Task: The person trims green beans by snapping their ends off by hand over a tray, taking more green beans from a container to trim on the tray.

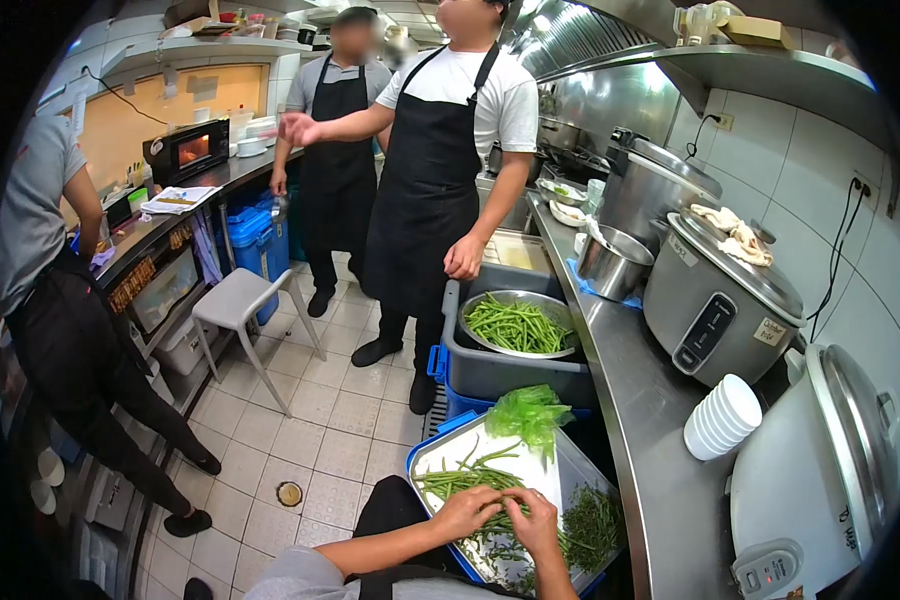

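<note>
My left hand (467, 511) and my right hand (532, 520) meet above a white surface inside a blue-rimmed tray (413, 462). Fingers of both are pinched together on a small piece of green bean (507, 504). Long green beans (460, 480) lie loose on the left of the surface, beside and under my hands. A heap of dark green trimmings (590, 528) sits at the right of the tray. Behind my hands rests a crumpled green plastic bag (530, 415). Farther back, a metal bowl (467, 336) full of green beans stands in a grey bin (448, 310).
A steel counter (625, 400) on the right holds rice cookers (720, 300), a metal pot (615, 262) and stacked white cups (722, 417). Two people in black aprons (425, 190) stand ahead. Another person (55, 300) works at the left counter near a grey stool (240, 297).
</note>
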The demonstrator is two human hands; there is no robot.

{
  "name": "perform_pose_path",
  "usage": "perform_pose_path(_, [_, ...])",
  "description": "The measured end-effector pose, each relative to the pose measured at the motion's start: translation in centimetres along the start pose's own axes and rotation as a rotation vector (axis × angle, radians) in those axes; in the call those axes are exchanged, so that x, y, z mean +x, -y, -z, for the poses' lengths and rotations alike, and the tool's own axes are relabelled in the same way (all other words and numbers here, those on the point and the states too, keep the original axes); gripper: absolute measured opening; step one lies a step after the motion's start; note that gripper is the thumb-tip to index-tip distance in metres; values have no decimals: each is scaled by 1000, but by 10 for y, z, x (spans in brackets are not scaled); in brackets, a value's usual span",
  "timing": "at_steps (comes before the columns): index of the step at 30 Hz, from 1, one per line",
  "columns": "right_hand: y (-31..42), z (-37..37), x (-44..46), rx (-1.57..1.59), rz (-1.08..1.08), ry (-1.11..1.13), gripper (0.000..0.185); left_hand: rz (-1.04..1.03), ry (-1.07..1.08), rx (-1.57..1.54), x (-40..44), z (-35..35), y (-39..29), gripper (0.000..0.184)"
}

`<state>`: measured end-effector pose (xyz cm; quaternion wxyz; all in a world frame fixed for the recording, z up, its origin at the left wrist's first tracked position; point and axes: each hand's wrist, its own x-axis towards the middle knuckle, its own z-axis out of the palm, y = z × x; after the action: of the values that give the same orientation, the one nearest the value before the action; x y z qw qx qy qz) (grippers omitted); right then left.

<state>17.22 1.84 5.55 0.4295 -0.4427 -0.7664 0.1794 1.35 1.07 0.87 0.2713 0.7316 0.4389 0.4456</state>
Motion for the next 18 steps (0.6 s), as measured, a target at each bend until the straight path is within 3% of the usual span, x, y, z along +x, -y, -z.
perform_pose_path(2, [-1,4,-8,42,-49,-21,12,60,79,-7,-1,7,-8,24])
perform_pose_path(5, [-7,11,-18,-145,9,-22,12,13,70,-9,-6,6,-2,22])
perform_pose_path(11, [-6,8,-30,-231,16,18,10,86,175,-8,-15,9,-5,25])
perform_pose_path(17, [1,9,-35,-316,123,64,4,287,334,-176,-18,12,-11,28])
perform_pose_path(18, [0,9,-37,-232,5,65,4,315,362,-219,-18,13,-10,29])
